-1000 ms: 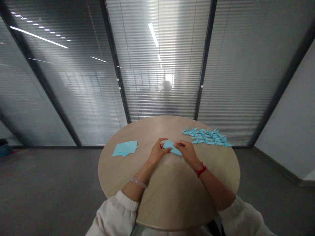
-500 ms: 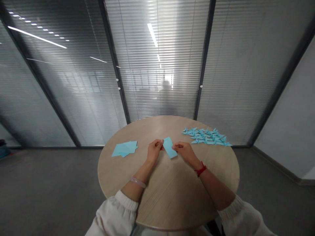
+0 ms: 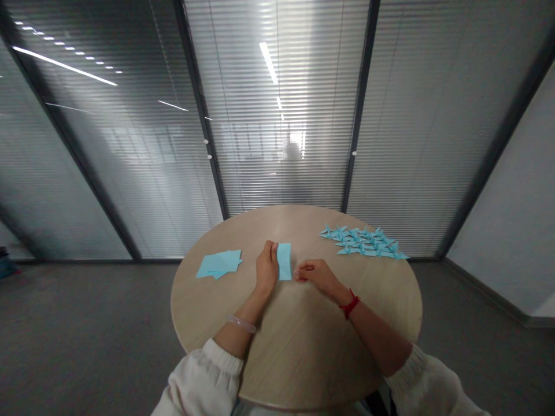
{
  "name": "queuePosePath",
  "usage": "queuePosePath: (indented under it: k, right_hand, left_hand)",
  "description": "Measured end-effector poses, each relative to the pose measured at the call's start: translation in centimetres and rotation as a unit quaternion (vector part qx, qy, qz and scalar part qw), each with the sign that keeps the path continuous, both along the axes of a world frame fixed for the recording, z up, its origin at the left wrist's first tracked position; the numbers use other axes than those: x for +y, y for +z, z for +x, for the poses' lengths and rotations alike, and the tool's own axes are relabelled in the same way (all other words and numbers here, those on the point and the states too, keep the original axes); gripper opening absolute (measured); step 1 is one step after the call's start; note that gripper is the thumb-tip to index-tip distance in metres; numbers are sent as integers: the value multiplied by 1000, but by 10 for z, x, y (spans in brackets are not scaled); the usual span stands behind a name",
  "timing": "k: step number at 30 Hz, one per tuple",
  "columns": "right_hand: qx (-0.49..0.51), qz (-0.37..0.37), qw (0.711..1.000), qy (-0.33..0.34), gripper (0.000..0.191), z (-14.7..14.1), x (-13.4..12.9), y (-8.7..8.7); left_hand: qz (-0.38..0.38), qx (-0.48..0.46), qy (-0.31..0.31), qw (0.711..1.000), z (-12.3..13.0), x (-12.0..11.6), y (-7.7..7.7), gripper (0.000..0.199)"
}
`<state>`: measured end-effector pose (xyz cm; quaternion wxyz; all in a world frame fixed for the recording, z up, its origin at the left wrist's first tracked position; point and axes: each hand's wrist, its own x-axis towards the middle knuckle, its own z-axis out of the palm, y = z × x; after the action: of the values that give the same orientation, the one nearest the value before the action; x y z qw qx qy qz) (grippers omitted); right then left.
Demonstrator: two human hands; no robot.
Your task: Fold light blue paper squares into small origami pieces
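Note:
A light-blue sheet of paper [image 3: 284, 262], folded into a narrow rectangle, is held upright over the middle of the table. My left hand [image 3: 267, 267] grips its left edge, thumb on top and the other fingers mostly hidden. Just right of the paper, apart from it, my right hand [image 3: 313, 273] has its fingers curled together; I see nothing in them. Several flat blue paper sheets [image 3: 219, 263] lie overlapping to the left. At the right rear, several folded blue paper cranes [image 3: 366, 241] stand in close rows.
The round wooden table [image 3: 295, 346] holds all of this, its front edge close to my body. Behind it rises a glass partition with blinds [image 3: 286, 104] and dark frames. A white wall [image 3: 507, 219] stands on the right.
My right hand has let go of the paper and dropped slightly. The paper has turned from tilted to nearly straight and shifted left, with my left hand now further along its edge.

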<state>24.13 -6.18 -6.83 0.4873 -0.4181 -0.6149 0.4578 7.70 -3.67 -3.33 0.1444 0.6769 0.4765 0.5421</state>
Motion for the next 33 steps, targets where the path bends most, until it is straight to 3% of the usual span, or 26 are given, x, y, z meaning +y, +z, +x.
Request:
queuePosePath:
  k: [5,8,14,20,26,33]
  right_hand:
    - [45,5,999,-25,42,0,-6,14]
    - [65,21,998,5,47,-2,-8,18]
    - [18,-2,1000,-9,43,-3,1,6]
    - [-4,3,999,-39,38,4,7,-1]
    - [1,9,999,-52,38,6,6,1]
    - [-14,6,998,-63,38,6,8,-1]
  left_hand:
    - [2,48,-17,999,1,1,-2,31]
    - [-7,70,-44,996,5,-1,-6,30]
    - [-13,88,-69,994,8,-5,-5,30]
    - [-42,11,-120,992,5,-1,-2,34]
    - [-117,-98,-184,971,7,9,-8,38]
    - [-130,-112,-182,968,6,13,-11,38]
